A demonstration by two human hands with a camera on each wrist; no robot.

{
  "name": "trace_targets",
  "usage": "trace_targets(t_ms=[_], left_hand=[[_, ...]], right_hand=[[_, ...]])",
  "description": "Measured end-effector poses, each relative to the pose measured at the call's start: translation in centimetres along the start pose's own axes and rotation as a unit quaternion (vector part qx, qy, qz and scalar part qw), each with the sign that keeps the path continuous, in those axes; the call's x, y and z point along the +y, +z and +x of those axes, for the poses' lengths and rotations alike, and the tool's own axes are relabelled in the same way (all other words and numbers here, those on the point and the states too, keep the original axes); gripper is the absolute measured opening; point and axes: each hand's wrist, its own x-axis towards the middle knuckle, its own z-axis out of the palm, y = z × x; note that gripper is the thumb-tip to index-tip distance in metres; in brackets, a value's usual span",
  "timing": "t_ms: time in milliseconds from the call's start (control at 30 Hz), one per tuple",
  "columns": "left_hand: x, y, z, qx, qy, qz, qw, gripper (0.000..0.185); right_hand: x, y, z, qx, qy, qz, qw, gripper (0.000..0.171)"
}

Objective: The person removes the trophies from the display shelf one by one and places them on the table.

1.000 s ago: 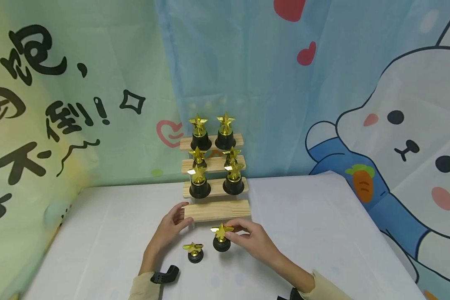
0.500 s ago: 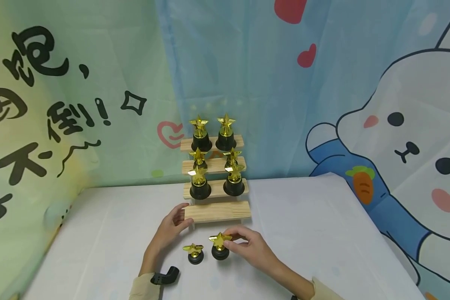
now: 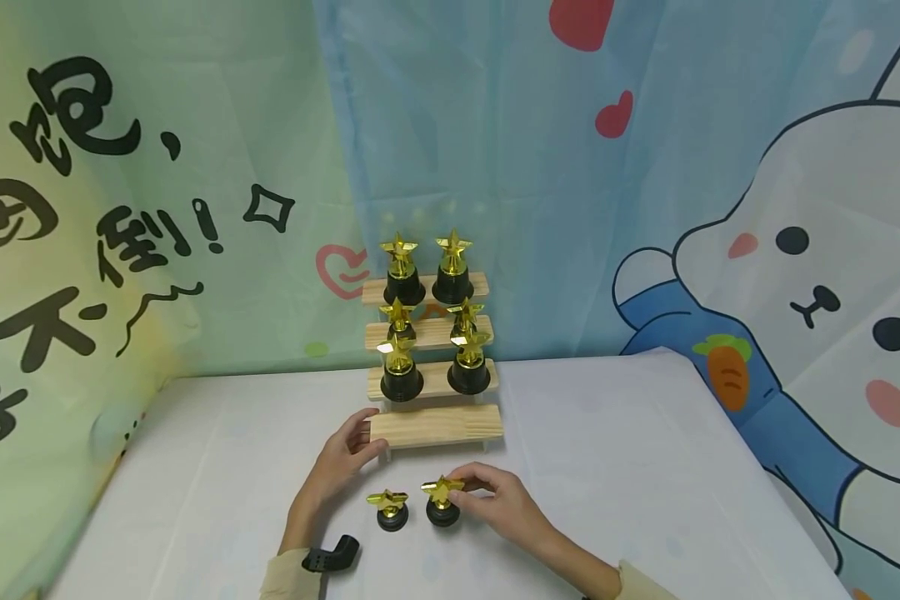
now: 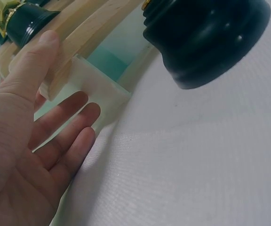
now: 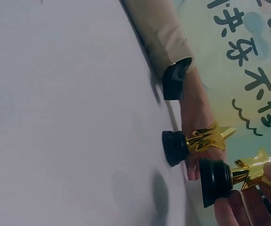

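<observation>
Head view: two hands are seen apart, each occupied with its own thing over a white-covered desk [image 3: 607,483]. By the thumb and fingers of the right hand [image 3: 501,502], a gold star trophy [image 3: 441,503] with a black base is pinched at its star and held upright in front of the display stand [image 3: 435,427]. Whether its base is set on the desk or lifted slightly cannot be told. Just to its left, a second star trophy [image 3: 391,509] is stood upright on the desk.

By the left hand [image 3: 341,460], the left end of the stand's lowest wooden board is gripped; in the left wrist view the thumb is laid over the wood, and three fingers are held loosely out beside a translucent support [image 4: 98,81]. A black trophy base [image 4: 203,35] is cut off by that view's upper edge. On the upper three boards, six matching trophies [image 3: 402,288] are carried upright, two to a board, the middle pair partly hidden by the pair below.

Beige sleeves [image 3: 291,577] are worn, with a black strap [image 3: 330,557] at the left wrist. Behind the desk, a printed backdrop [image 3: 480,125] is hung, marked with black lettering [image 3: 39,342], red hearts [image 3: 615,115] and a white cartoon animal [image 3: 817,217].
</observation>
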Motion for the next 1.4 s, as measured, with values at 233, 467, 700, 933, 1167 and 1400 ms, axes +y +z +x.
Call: trace_targets(t_ms=[233, 467, 700, 933, 1167, 1400], left_hand=[[0.0, 0.0, 0.0, -0.002, 0.0, 0.0, 1.0, 0.058], [-0.5, 0.2, 0.1, 0.013, 0.004, 0.011, 0.9998, 0.055], [-0.9, 0.2, 0.1, 0.009, 0.006, 0.012, 0.9999, 0.055], [-2.2, 0.0, 0.8, -0.008, 0.012, -0.002, 0.9999, 0.058], [-3.2, 0.0, 1.1, -0.011, 0.028, -0.002, 0.9995, 0.06], [-3.1, -0.1, 1.3, -0.009, 0.023, 0.002, 0.9997, 0.06]], right_hand=[[0.6, 0.3, -0.2, 0.003, 0.013, 0.012, 1.0, 0.021], [1.6, 0.7, -0.2, 0.01, 0.021, 0.022, 0.999, 0.021], [2.1, 1.1, -0.5, 0.007, 0.038, 0.008, 0.999, 0.021], [2.0, 1.2, -0.7, 0.004, 0.047, -0.003, 0.999, 0.023], [2.5, 1.4, -0.8, 0.011, 0.042, -0.013, 0.999, 0.021], [2.9, 1.5, -0.9, 0.006, 0.037, 0.015, 0.999, 0.022]])
